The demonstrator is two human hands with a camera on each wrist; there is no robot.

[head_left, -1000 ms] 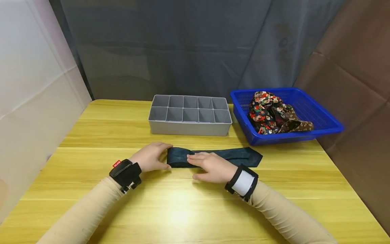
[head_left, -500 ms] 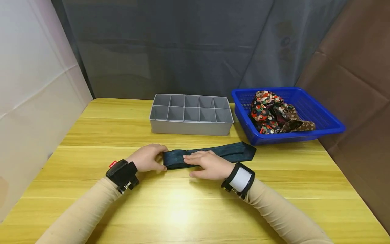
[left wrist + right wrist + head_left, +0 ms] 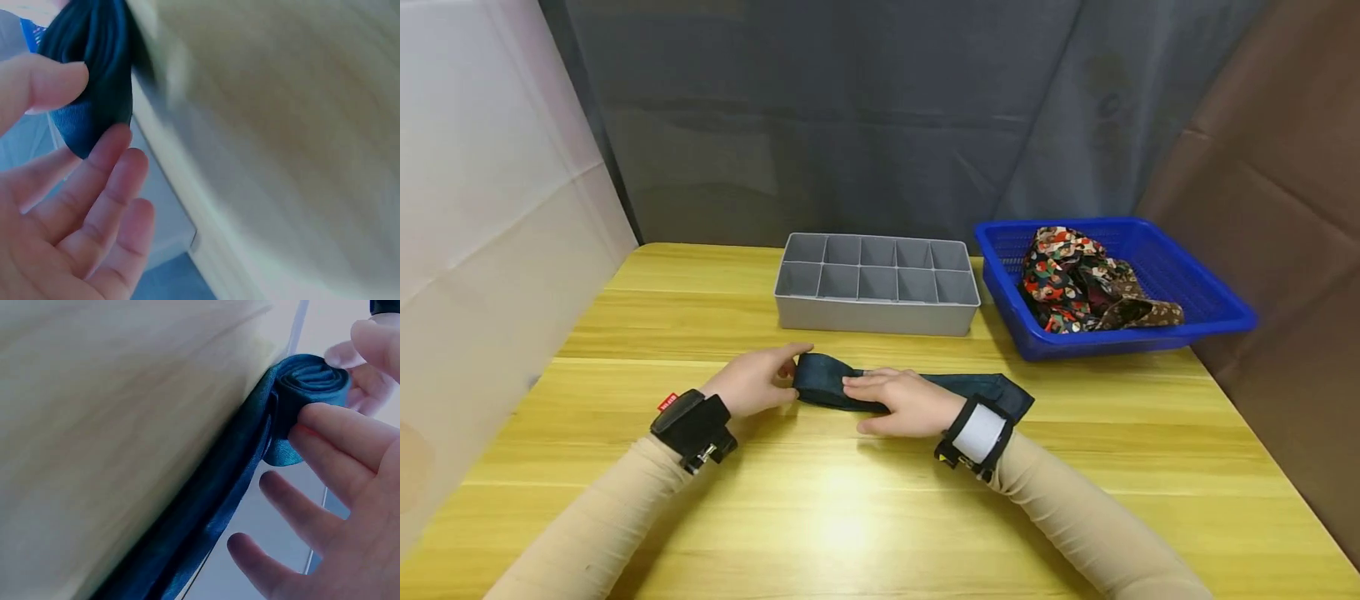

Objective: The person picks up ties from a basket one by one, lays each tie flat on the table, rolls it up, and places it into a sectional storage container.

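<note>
- Right hand (image 3: 901,402), fingers nearly straight, presses the dark blue tie (image 3: 992,388) on the table (image 3: 850,517).
- Left hand (image 3: 751,385) at its nine o'clock pinches the rolled end.
- Twelve o'clock: grey organiser (image 3: 877,283); two o'clock: blue basket (image 3: 1187,275) of patterned cloth (image 3: 1075,279).

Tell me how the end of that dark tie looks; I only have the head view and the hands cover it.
Observer: In the right wrist view the dark tie is wound into a tight coil of several layers at its end.
Operator: Report what the right hand is doing to the coil.
Observer: The right hand has a fingertip pressed on the coil's side; its other fingers are spread, off the cloth.
Operator: Now the left hand.
Observer: In the left wrist view the left hand pinches the coil between thumb and fingertips.
</note>
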